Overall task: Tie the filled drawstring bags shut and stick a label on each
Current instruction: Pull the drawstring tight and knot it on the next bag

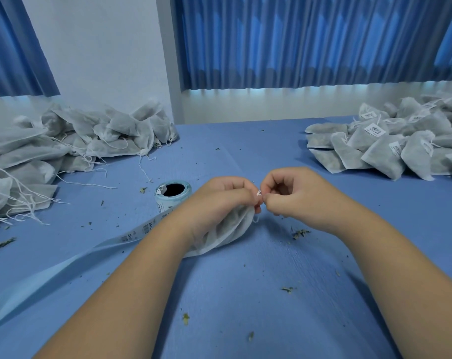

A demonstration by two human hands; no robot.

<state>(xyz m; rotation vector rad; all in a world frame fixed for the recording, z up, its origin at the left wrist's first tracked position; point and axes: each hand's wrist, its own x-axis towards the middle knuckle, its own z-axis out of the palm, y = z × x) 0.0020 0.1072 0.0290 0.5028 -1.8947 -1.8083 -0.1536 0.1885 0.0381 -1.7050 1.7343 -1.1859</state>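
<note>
We see the left hand (224, 200) w/ fingers curled round the gathered neck of a white non-woven drawstring bag filled w/ dark-grey stuff (227, 234). The bag lies on its side on the blue textured table cover (245, 294), mid-table, partly under that hand and wrist. The right hand (294, 195) sits just beside the left, knuckles nearly touching. Its thumb and forefinger pinch the thin white drawstring (258, 193) right at the bag's mouth, and the other fingers are curled in. A small loop of string hangs below the mouth.

Just left of the left hand stands a roll of pale-blue backing tape w/ barcode labels (173, 194), core facing up. Its loose strip (64, 265) runs toward the near-left corner and passes under the left forearm. We can't read the print on the labels.

Far left is a heap of similar white bags w/ loose strings trailing (90, 141); we see no labels on them. Far right is a second heap of bags w/ barcode labels stuck on (390, 141), well apart from the hands. Green-brown herb crumbs (300, 233) are scattered over the cover. Pleated blue curtains (310, 40) hang behind the table.
</note>
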